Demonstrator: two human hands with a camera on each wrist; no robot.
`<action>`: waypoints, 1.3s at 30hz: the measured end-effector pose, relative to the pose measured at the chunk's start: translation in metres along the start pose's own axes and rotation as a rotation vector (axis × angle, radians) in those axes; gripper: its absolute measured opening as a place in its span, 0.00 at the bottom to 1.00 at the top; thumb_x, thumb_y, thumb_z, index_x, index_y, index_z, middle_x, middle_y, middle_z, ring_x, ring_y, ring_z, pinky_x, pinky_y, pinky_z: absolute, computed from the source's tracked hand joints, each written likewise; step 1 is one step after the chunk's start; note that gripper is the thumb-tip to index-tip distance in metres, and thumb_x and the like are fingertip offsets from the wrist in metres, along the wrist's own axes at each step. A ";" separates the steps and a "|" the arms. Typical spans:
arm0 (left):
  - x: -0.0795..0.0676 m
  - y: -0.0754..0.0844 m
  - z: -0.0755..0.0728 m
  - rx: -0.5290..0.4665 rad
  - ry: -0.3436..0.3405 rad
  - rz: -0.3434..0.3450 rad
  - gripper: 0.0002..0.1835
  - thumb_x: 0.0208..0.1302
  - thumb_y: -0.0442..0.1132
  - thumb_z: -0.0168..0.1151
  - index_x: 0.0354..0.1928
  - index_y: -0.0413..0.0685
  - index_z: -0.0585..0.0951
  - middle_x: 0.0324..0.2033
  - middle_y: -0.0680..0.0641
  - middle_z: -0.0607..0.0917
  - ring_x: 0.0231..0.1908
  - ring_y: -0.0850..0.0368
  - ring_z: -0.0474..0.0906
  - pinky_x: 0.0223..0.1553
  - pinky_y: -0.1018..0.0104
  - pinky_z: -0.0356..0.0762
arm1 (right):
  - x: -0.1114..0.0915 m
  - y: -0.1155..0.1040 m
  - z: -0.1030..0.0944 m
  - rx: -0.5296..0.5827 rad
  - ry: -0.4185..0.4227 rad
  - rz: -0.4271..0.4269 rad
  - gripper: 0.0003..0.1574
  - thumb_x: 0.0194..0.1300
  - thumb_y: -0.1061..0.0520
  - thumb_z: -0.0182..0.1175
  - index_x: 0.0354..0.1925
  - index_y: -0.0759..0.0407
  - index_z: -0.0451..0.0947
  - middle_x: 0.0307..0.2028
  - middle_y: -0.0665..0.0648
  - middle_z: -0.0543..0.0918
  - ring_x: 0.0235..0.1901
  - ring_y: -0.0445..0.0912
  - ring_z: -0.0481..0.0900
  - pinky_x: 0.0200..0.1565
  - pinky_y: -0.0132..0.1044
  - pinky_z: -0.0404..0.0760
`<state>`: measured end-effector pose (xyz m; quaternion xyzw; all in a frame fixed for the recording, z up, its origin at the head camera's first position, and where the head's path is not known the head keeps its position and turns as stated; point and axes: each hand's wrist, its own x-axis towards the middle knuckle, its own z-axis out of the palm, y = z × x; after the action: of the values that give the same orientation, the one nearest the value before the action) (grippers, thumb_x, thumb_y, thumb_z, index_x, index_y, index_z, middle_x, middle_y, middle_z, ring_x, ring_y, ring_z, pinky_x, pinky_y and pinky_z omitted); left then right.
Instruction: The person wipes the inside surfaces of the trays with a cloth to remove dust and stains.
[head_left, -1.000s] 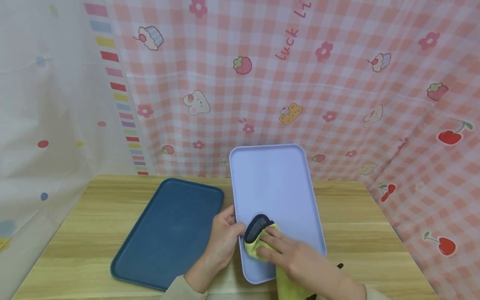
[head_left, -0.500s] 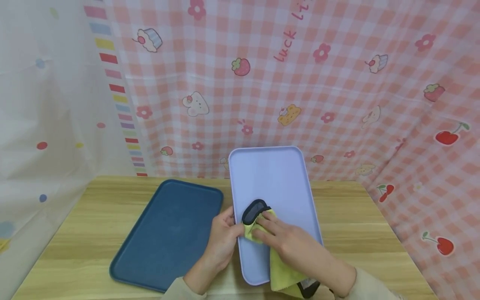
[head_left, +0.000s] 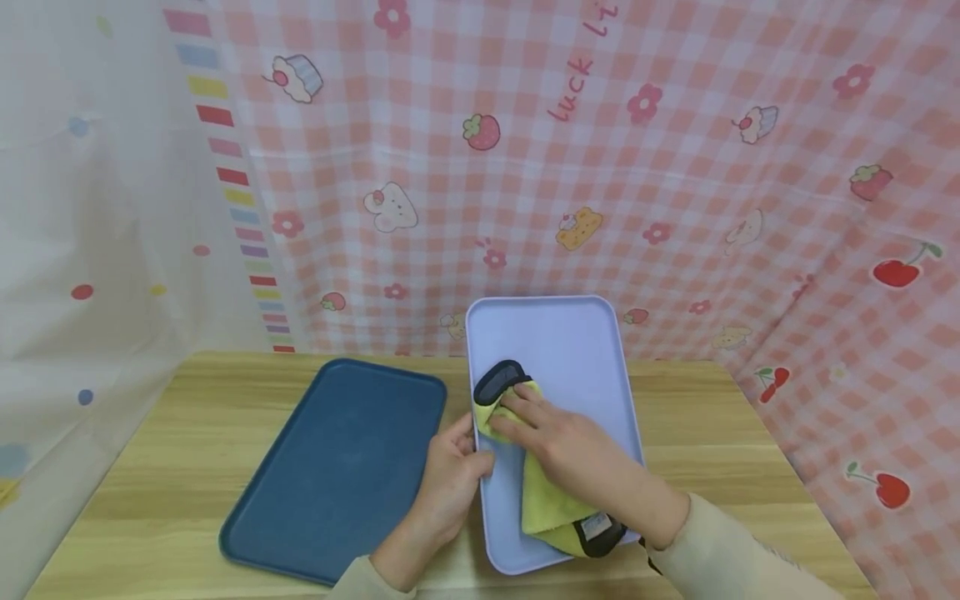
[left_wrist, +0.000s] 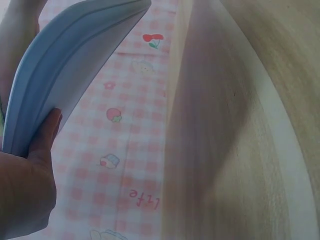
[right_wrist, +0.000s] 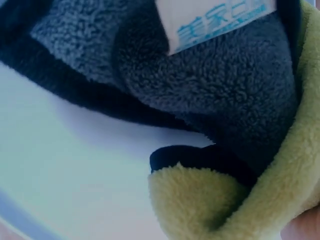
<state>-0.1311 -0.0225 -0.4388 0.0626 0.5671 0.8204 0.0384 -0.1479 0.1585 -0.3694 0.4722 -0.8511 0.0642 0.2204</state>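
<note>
A person with pale sleeves (head_left: 735, 550) works with both hands. The right hand (head_left: 558, 437) holds a yellow cloth (head_left: 551, 492), its fingers a little bent over the bunched part and pressed close together on the tray's left side. The thumb is hidden. The rest of the cloth hangs down under the hand, and its dark gray back, black edge and white tag (right_wrist: 215, 22) show there.

The left hand (head_left: 446, 479) pinches the left edge of the light purple tray (head_left: 555, 342), with the thumb on the front and the fingers behind. This tray is tipped up, with its inside facing the person. It is hard to be sure if its bottom end touches the table. The cloth lies against its inside, near the left rim.

A dark blue tray (head_left: 345, 467) lies flat just to the left, partly behind the left arm. Both trays are over a wooden table (head_left: 712, 433). At the back hangs a pink checked sheet (head_left: 525, 183) with strawberries, cupcakes and flowers. A white dotted sheet (head_left: 112, 208) hangs at the left.
</note>
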 end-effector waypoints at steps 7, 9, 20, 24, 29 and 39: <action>0.000 -0.001 0.000 0.010 -0.008 -0.008 0.41 0.43 0.18 0.47 0.67 0.31 0.76 0.46 0.32 0.88 0.44 0.53 0.85 0.41 0.65 0.83 | 0.014 0.009 -0.004 0.005 -0.008 0.044 0.36 0.54 0.80 0.65 0.58 0.55 0.81 0.60 0.61 0.84 0.62 0.59 0.81 0.37 0.46 0.88; -0.001 -0.002 0.000 0.011 -0.006 -0.014 0.41 0.43 0.18 0.47 0.68 0.31 0.76 0.47 0.32 0.88 0.45 0.53 0.85 0.41 0.65 0.83 | 0.018 0.012 -0.004 0.001 -0.006 0.050 0.36 0.54 0.80 0.65 0.58 0.55 0.81 0.59 0.61 0.84 0.62 0.59 0.81 0.36 0.47 0.88; -0.001 -0.002 0.000 0.003 -0.011 -0.010 0.44 0.42 0.18 0.46 0.70 0.32 0.74 0.51 0.32 0.87 0.50 0.51 0.85 0.45 0.63 0.83 | 0.043 0.027 -0.014 -0.013 -0.023 0.086 0.36 0.54 0.80 0.64 0.57 0.55 0.81 0.61 0.64 0.82 0.63 0.61 0.79 0.34 0.48 0.87; -0.001 -0.003 0.001 -0.001 -0.012 -0.012 0.44 0.42 0.18 0.47 0.70 0.33 0.74 0.52 0.33 0.87 0.51 0.51 0.85 0.46 0.63 0.83 | 0.048 0.033 -0.017 -0.009 -0.019 0.109 0.36 0.54 0.80 0.63 0.58 0.55 0.81 0.61 0.65 0.82 0.63 0.62 0.79 0.36 0.50 0.87; -0.002 -0.004 0.001 0.000 0.002 -0.011 0.44 0.41 0.18 0.47 0.69 0.33 0.75 0.50 0.33 0.88 0.49 0.51 0.85 0.45 0.63 0.83 | 0.049 0.040 -0.020 -0.001 -0.024 0.147 0.36 0.56 0.80 0.61 0.59 0.57 0.82 0.62 0.66 0.82 0.63 0.62 0.79 0.38 0.51 0.87; -0.002 -0.003 0.001 -0.018 0.016 -0.005 0.43 0.40 0.18 0.46 0.68 0.32 0.77 0.48 0.32 0.88 0.45 0.52 0.86 0.41 0.64 0.82 | 0.036 0.065 -0.027 0.043 -0.013 0.243 0.32 0.59 0.80 0.58 0.59 0.61 0.83 0.62 0.67 0.81 0.64 0.64 0.78 0.52 0.54 0.84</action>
<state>-0.1293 -0.0205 -0.4409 0.0541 0.5601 0.8258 0.0363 -0.2095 0.1746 -0.3231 0.3707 -0.9018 0.1054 0.1955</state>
